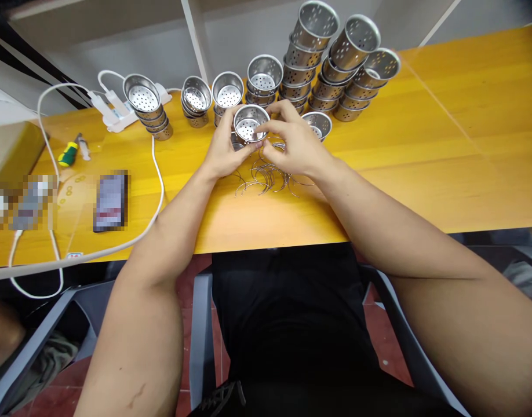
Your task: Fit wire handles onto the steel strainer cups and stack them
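A small perforated metal cup (pixel 250 128) is held up over the table, its open top tilted toward me. My left hand (pixel 222 149) is closed around the cup's left side, thumb along the front. At the right rim, my right hand (pixel 297 141) has its fingers bent, one reaching over into the cup and the thumb low on the outside. Whether a wire is also between those fingers is too small to tell. Below both hands lies a loose pile of thin curved metal wires (pixel 266 178). Another perforated cup (pixel 319 124) stands just behind my right hand.
Several stacks of perforated cups (pixel 298 75) line the back of the table (pixel 440 168). At left are another cup stack (pixel 153 116), a white power strip (pixel 120 119), a green-yellow screwdriver (pixel 69 153), a phone (pixel 110 201) and a white cable (pixel 159 197) crossing the tabletop.
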Demonstrator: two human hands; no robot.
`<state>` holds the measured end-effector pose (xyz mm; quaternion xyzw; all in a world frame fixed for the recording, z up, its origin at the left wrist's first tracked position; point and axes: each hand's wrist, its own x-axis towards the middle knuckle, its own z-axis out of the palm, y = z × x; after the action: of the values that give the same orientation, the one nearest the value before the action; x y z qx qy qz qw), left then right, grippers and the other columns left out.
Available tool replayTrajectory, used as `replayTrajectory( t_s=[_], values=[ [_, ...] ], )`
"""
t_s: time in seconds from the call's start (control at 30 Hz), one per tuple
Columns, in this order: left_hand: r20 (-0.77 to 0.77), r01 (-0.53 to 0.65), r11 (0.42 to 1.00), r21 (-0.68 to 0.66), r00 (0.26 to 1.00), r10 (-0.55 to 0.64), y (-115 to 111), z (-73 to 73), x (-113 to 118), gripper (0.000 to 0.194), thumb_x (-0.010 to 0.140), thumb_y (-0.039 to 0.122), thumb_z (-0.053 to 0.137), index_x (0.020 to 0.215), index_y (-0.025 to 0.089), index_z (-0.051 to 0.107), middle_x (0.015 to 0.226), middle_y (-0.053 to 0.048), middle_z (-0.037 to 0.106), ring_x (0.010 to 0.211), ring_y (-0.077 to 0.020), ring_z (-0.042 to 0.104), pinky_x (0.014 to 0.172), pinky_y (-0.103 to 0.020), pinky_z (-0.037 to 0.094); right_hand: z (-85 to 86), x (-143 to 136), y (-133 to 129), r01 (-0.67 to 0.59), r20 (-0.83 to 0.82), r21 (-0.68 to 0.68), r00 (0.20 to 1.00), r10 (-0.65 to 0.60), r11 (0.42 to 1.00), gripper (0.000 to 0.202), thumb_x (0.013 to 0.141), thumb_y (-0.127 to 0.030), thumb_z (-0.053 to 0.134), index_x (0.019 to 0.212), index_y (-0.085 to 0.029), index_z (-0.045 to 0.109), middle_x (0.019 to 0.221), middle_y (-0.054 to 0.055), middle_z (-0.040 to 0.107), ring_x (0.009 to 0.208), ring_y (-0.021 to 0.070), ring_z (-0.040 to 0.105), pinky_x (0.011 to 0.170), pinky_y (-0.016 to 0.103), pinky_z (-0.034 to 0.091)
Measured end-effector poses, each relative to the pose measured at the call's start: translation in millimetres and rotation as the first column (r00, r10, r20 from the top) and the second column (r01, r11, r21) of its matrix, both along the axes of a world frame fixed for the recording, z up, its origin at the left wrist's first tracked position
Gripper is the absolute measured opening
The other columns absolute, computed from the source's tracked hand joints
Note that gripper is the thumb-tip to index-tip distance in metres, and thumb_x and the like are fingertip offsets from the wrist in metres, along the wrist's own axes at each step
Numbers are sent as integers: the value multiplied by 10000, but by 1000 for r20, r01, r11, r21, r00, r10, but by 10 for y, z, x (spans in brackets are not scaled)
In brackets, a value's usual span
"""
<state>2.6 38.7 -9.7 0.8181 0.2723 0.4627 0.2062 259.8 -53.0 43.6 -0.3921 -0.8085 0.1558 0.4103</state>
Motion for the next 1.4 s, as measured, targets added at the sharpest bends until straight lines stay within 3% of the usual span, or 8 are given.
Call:
replayTrajectory(
  t_s=[0.4, 0.57, 0.7, 0.87, 0.97, 1.13, 1.27, 1.4],
  values=[
    [-49, -17, 1000, 19, 999, 18, -73, 24, 67, 1010, 860, 897, 1006, 1633, 369, 628, 1645, -144, 777, 1553, -419, 740, 1377, -637, 598, 59, -40, -63, -9, -97, 7, 995, 10, 1000, 917, 898, -627, 1010, 1716, -415, 655, 1736, 119, 699, 1637, 506, 608, 1378, 720, 614],
    [-71, -5, 1000, 19, 997, 7, -137, 104, 105, 1056, 801, 812, 1094, 1630, 329, 652, 1710, -165, 735, 1625, -466, 687, 1448, -690, 534, 180, 45, -68, -6, -125, 21, 992, 8, 1000, 970, 841, -655, 1057, 1693, -427, 655, 1656, 150, 712, 1650, 546, 605, 1342, 773, 623],
    [-81, -46, 997, 69, 995, 52, -84, 101, 28, 1155, 751, 841, 1114, 1682, 384, 606, 1753, -149, 705, 1646, -450, 657, 1431, -668, 540, 353, 312, -58, 100, -149, 196, 986, -72, 975, 872, 842, -477, 1034, 1646, -413, 701, 1609, 150, 698, 1640, 532, 605, 1436, 721, 548],
    [-68, -112, 986, 126, 990, 121, -8, 55, -114, 921, 980, 909, 903, 1655, 373, 579, 1699, -107, 711, 1577, -366, 622, 1399, -662, 509, 578, 682, -77, 260, -140, 394, 965, -222, 881, 755, 860, -239, 930, 1587, -341, 749, 1529, 176, 684, 1552, 455, 651, 1382, 619, 584],
    [-70, -123, 988, 98, 989, 130, 39, 26, -186, 876, 1014, 948, 845, 1599, 350, 583, 1679, -87, 707, 1578, -346, 580, 1436, -687, 455, 614, 900, -22, 250, -101, 328, 968, -229, 911, 723, 848, -159, 954, 1543, -288, 803, 1529, 236, 695, 1486, 432, 696, 1293, 580, 641],
    [-99, -148, 989, 25, 984, 149, 83, -14, -294, 957, 802, 757, 1107, 1521, 323, 647, 1646, -138, 710, 1597, -464, 615, 1450, -781, 448, 548, 1122, 93, 311, 87, 6, 946, -311, 950, 906, 647, -174, 1104, 1522, -250, 880, 1603, 229, 703, 1489, 469, 725, 1361, 596, 590],
    [-254, -282, 959, -21, 929, 267, -53, 78, -310, 992, 749, 632, 1106, 1555, 307, 629, 1670, -152, 686, 1644, -508, 612, 1455, -789, 461, 576, 1086, 17, 272, 287, -43, 925, -249, 961, 742, 832, -334, 979, 1554, -212, 852, 1684, 231, 685, 1629, 506, 664, 1448, 655, 532],
    [-280, -296, 954, -44, 921, 272, -221, 235, -274, 916, 876, 757, 965, 1584, 324, 578, 1638, -115, 675, 1671, -383, 538, 1492, -758, 407, 594, 1031, -16, 292, 395, -78, 887, -239, 953, 718, 871, -365, 961, 1554, -185, 833, 1629, 254, 680, 1588, 505, 677, 1451, 635, 538]
  ],
)
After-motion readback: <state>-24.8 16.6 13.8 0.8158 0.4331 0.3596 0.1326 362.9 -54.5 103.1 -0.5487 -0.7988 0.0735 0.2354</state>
